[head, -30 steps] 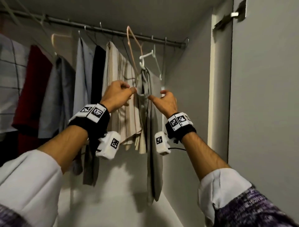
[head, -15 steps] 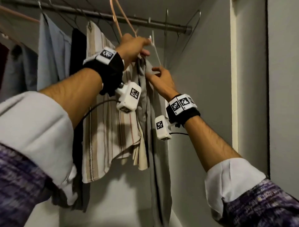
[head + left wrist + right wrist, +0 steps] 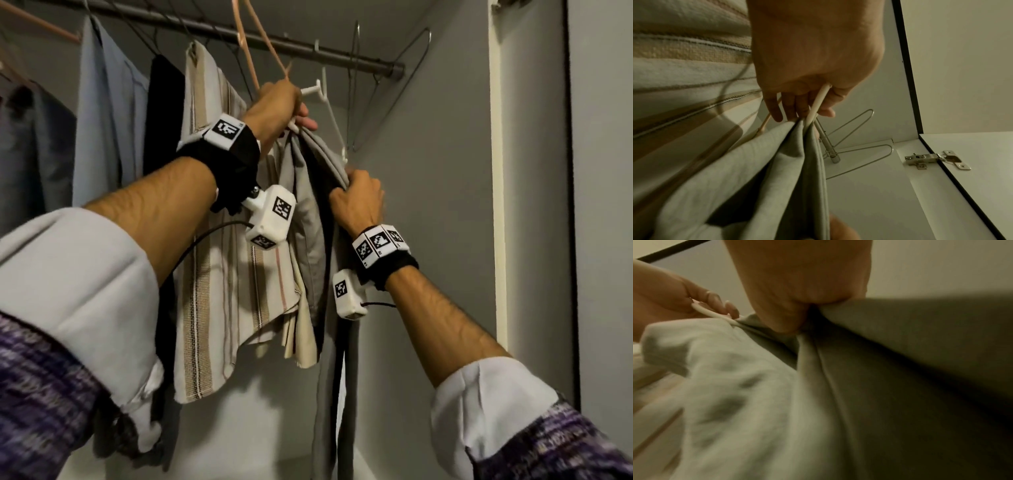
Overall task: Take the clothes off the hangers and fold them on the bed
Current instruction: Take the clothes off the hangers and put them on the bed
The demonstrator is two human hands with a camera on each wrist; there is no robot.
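A grey garment point(image 3: 310, 219) hangs from a white plastic hanger point(image 3: 330, 113) on the wardrobe rail point(image 3: 308, 51). My left hand point(image 3: 281, 102) grips the hanger's white arm point(image 3: 816, 107) just above the cloth. My right hand point(image 3: 358, 198) is lower and to the right, its fingers curled round a bunch of the grey garment point(image 3: 838, 369). The left hand point(image 3: 674, 296) with the white hanger arm point(image 3: 715, 314) shows at the left of the right wrist view. The garment's lower part falls out of sight below my arms.
A beige striped garment point(image 3: 219, 240), a black one point(image 3: 161, 113) and a light blue one point(image 3: 106, 102) hang to the left. A pink hanger point(image 3: 253, 54) and empty wire hangers point(image 3: 387, 92) hang on the rail. The wardrobe side wall point(image 3: 445, 205) and door hinge point(image 3: 931, 160) stand close on the right.
My left hand has settled on the white hanger's arm. My right hand has moved down from the hanger's shoulder and closed round the grey cloth, pulling it to the right.
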